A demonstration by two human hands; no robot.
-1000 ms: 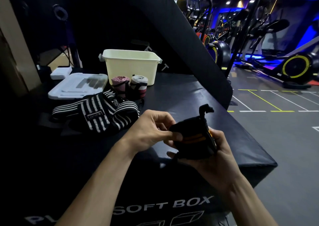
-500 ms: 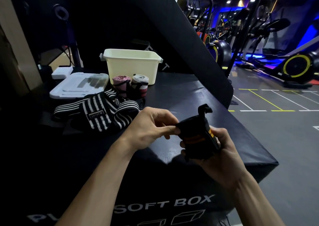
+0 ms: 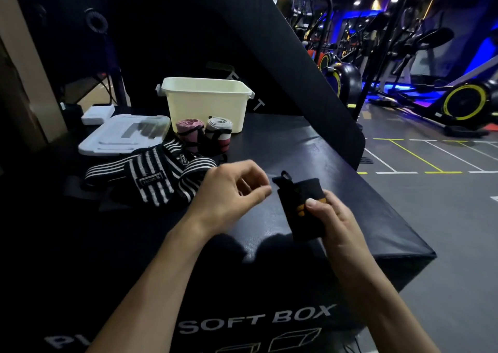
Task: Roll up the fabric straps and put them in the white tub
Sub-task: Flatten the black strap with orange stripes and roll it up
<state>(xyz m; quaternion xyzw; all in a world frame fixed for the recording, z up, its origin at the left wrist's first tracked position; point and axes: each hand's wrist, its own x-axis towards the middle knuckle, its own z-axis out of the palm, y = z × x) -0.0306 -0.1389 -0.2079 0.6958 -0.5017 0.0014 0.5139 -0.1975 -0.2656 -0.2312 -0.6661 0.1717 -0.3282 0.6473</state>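
Observation:
My right hand [image 3: 332,220] grips a rolled black strap with orange stripes [image 3: 300,204], thumb pressed on its front, above the black soft box [image 3: 310,148]. My left hand [image 3: 231,191] hovers just left of the roll with fingers loosely curled and holds nothing. The white tub [image 3: 206,102] stands at the back of the box. A pink roll [image 3: 190,131] and a grey-and-pink roll [image 3: 218,130] stand upright in front of it. Unrolled black-and-white striped straps [image 3: 151,175] lie in a heap to the left.
A white lid [image 3: 124,134] lies flat left of the tub, with a small white box [image 3: 97,114] behind it. A slanted black pad [image 3: 283,56] rises behind the box. Gym machines [image 3: 444,91] stand on the floor to the right.
My left hand has let go of the black roll and drawn back slightly to the left. The right hand still grips the roll, now turned more upright.

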